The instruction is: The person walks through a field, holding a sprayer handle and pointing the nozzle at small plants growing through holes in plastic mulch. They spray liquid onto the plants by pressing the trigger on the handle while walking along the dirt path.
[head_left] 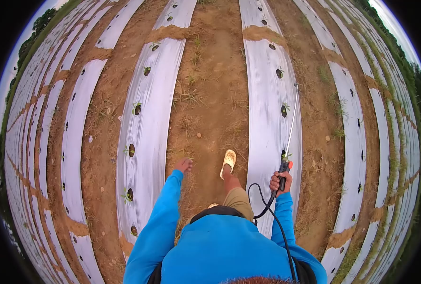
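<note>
My right hand (281, 182) is wrapped round the black handle of a sprayer wand (292, 124). Its thin metal lance points forward over the silver plastic-covered bed (267, 128) on the right, and its tip ends near the bed's right edge. An orange-red part sits at the top of the handle. From the handle a black hose (281, 225) loops down past my right sleeve. My left hand (184, 164) hangs above the soil path, its fingers loosely curled with nothing visible in them. Small green seedlings (284, 110) grow from dark round holes in the plastic.
Bare brown soil (210, 94) with sparse grass runs between the beds. A second covered bed (149, 109) with planted holes lies to my left, and more rows stretch out on both sides. My foot in a pale clog (228, 161) is on the path. Soil strips cross the beds.
</note>
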Demonstrator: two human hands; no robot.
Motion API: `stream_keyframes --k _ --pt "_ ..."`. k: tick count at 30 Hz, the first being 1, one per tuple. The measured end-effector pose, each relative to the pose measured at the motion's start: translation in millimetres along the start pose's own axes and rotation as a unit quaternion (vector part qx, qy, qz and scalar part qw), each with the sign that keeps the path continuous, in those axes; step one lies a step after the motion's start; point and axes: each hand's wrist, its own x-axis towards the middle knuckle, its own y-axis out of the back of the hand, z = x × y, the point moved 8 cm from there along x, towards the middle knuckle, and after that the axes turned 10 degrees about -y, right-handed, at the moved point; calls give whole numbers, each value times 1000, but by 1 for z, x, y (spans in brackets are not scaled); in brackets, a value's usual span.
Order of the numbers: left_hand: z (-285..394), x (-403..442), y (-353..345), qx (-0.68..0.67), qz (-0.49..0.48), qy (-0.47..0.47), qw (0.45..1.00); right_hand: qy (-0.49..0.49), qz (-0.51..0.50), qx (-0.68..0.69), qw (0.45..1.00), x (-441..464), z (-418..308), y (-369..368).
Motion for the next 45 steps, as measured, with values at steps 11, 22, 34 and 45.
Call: stream_keyframes --k 11,22,34,45 --pt "26 62 52 164 85 191 964 -65 -63 64 994 216 -226 -141" --pt "156 380 34 -22 77 334 939 -22 -43 33 998 393 -428 -278" --pt "494 777 43 -5 17 135 991 -11 -36 31 999 558 -619 -491" --pt "529 928 90 37 92 324 941 -48 -40 49 997 788 -808 -578"
